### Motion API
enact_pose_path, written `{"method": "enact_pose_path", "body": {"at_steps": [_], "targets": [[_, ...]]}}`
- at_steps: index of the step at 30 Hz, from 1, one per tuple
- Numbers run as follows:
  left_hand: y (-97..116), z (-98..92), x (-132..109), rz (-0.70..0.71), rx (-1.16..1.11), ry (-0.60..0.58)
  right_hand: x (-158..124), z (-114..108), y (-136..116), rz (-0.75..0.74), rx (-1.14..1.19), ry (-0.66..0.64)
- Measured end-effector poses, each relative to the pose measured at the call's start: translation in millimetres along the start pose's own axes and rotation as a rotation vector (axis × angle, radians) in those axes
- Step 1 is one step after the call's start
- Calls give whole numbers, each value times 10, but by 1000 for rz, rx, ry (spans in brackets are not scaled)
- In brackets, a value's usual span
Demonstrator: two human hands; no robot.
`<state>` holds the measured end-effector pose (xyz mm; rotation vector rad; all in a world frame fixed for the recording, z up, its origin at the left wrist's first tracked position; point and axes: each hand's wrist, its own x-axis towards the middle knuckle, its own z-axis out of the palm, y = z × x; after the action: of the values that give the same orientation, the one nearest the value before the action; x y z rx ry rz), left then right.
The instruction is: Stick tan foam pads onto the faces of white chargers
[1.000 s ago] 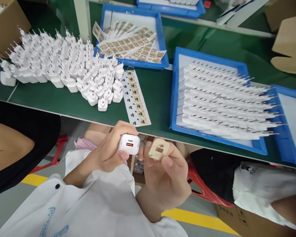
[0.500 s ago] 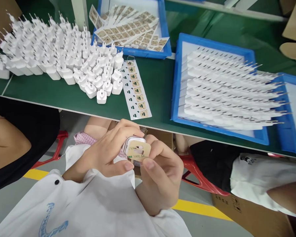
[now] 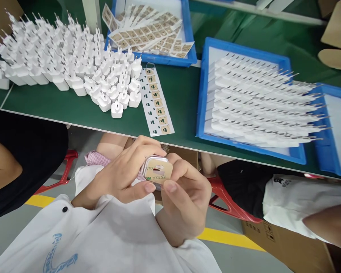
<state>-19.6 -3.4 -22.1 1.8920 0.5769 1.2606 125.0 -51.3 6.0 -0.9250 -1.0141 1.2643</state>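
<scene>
My left hand [image 3: 122, 174] is wrapped round a small white charger [image 3: 147, 165], held over my lap below the table edge. My right hand [image 3: 184, 201] pinches a tan adhesive pad [image 3: 158, 171] with printed backing and presses it flat onto the charger's end face. The pad hides most of the charger. On the green table [image 3: 184, 98] above the hands lies a white strip of tan pads [image 3: 156, 102]. Left of it stand several white chargers [image 3: 68, 64], prongs up.
A blue tray [image 3: 200, 102] at the right holds rows of white chargers lying down. Another blue tray [image 3: 187, 38] at the back holds pad strips. People sit on both sides, a black sleeve [image 3: 25, 151] left, a white shirt [image 3: 301, 201] right. Cardboard boxes [image 3: 284, 246] stand below.
One second ago the charger's port face and the pad were held apart. The right hand has since brought the pad onto the charger's face and both hands dropped slightly.
</scene>
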Motion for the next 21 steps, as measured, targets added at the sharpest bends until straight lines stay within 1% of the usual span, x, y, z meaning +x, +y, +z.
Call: {"method": "enact_pose_path", "body": {"at_steps": [11, 17, 21], "targets": [[-4, 1, -6, -7, 5, 1, 15, -11, 18, -17, 8, -13], [-21, 6, 3, 17, 23, -2, 12, -6, 2, 23, -40, 11], [-39, 11, 12, 37, 10, 9, 8, -12, 24, 8, -45, 18]]}}
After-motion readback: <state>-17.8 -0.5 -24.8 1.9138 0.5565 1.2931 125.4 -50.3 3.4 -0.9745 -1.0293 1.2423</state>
